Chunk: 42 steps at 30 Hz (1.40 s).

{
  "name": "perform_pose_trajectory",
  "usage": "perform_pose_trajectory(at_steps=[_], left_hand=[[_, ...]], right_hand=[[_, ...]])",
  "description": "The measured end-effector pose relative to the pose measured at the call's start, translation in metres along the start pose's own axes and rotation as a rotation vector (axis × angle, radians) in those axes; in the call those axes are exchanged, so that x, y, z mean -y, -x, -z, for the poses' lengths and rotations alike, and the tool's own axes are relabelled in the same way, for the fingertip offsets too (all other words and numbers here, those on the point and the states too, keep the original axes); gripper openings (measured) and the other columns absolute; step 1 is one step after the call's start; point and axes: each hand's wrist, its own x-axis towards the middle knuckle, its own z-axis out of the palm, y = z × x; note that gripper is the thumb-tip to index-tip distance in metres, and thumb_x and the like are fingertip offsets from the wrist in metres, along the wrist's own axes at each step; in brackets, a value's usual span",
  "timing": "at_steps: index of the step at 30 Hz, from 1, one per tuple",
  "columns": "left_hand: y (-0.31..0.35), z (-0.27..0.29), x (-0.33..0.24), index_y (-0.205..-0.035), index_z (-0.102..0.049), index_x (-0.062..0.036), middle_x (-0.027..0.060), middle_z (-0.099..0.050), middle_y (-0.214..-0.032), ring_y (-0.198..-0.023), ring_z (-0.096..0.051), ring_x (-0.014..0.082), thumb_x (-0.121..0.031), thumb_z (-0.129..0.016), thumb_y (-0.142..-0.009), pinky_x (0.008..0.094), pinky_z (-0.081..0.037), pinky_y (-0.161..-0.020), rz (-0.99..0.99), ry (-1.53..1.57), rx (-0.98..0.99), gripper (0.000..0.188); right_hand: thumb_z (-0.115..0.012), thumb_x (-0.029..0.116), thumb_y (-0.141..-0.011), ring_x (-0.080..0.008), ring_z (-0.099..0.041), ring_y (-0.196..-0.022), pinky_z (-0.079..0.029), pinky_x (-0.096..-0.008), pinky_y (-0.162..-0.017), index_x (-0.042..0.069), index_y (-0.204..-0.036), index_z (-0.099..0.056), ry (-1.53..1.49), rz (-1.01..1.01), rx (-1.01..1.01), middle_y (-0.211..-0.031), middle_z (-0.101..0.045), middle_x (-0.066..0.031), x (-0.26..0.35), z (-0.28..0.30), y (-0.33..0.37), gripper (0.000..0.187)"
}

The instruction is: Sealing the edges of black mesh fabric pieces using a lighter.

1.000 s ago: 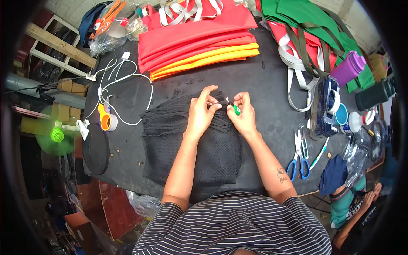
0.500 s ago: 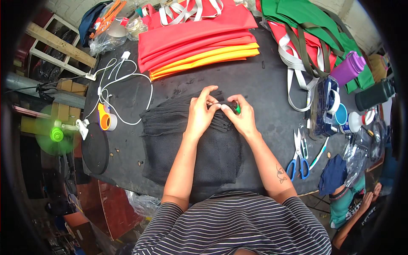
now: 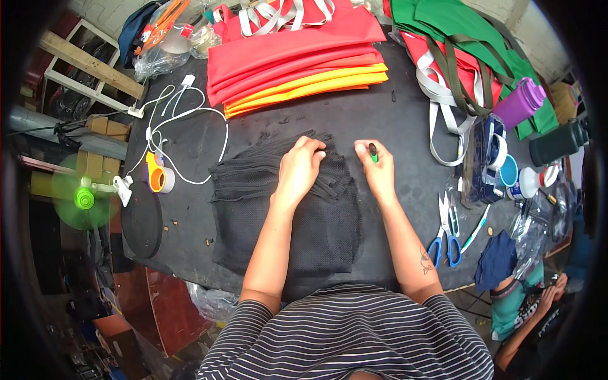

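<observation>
Black mesh fabric lies in a stack on the dark table, its upper layers gathered into folds. My left hand rests over the folded edge, thumb and fingers pinched together on the mesh. To the right of the stack, apart from it, my right hand is curled round a small green and black tool. Only one end of that tool shows, so its exact kind is hidden by the fingers.
Red and yellow folded fabric bags are piled beyond the mesh. Blue-handled scissors lie at right, near a purple bottle. A white cable and a tape roll are at left. A small fan spins beside the table.
My right hand has moved right, away from my left hand and the mesh, with the green and black tool still in it. My left hand has stayed at the folds, its fingers curling in.
</observation>
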Motion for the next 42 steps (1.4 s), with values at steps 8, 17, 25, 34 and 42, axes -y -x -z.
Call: perform_pose_trajectory(at_steps=[8,17,25,34,42], left_hand=[[0.000,0.004,-0.008,-0.102,-0.066,-0.0023,0.0141,-0.060,-0.099,-0.094,-0.064,0.0325,-0.011,-0.077,-0.074,0.0392,-0.051,-0.083,0.103,-0.165,0.104,0.031],[-0.002,0.011,0.006,-0.095,-0.059,0.0018,0.0163,-0.054,-0.097,-0.082,-0.065,0.0299,0.006,-0.067,-0.077,0.0369,-0.053,-0.073,0.124,0.115,0.128,0.020],[-0.001,0.010,0.004,-0.097,-0.060,0.0071,0.0151,-0.056,-0.092,-0.063,-0.063,0.0171,0.007,-0.059,-0.086,0.0290,-0.052,-0.062,0.171,0.285,0.034,0.012],[-0.004,0.010,-0.006,-0.098,-0.061,0.0068,0.0118,-0.065,-0.074,-0.055,-0.062,0.0147,0.000,-0.059,-0.088,0.0296,-0.049,-0.055,0.250,0.328,0.021,0.012],[-0.003,0.009,-0.001,-0.095,-0.062,0.0064,0.0074,-0.064,-0.072,-0.057,-0.063,0.0117,-0.001,-0.061,-0.088,0.0247,-0.048,-0.056,0.235,0.312,0.031,0.010]], right_hand=[[-0.059,0.019,-0.092,-0.0089,-0.048,-0.074,-0.043,-0.0252,-0.070,0.005,-0.101,-0.049,-0.017,0.026,0.006,-0.083,-0.051,0.0002,-0.006,0.001,0.006,0.020],[-0.065,0.020,-0.088,-0.0116,-0.051,-0.071,-0.045,-0.0283,-0.067,0.004,-0.094,-0.051,0.093,0.120,0.114,-0.078,-0.054,-0.0024,0.006,-0.017,0.011,0.022],[-0.072,0.022,-0.079,-0.0219,-0.058,-0.065,-0.048,-0.0349,-0.062,0.004,-0.089,-0.051,0.347,0.267,0.081,-0.075,-0.057,-0.0092,0.013,-0.028,0.009,0.030],[-0.069,0.020,-0.077,-0.0298,-0.061,-0.068,-0.050,-0.0407,-0.063,0.005,-0.091,-0.048,0.461,0.270,0.085,-0.078,-0.059,-0.0127,0.022,-0.034,0.006,0.029],[-0.067,0.019,-0.079,-0.0344,-0.064,-0.073,-0.051,-0.0436,-0.066,0.005,-0.096,-0.045,0.484,0.244,0.095,-0.083,-0.061,-0.0151,0.020,-0.037,0.006,0.031]])
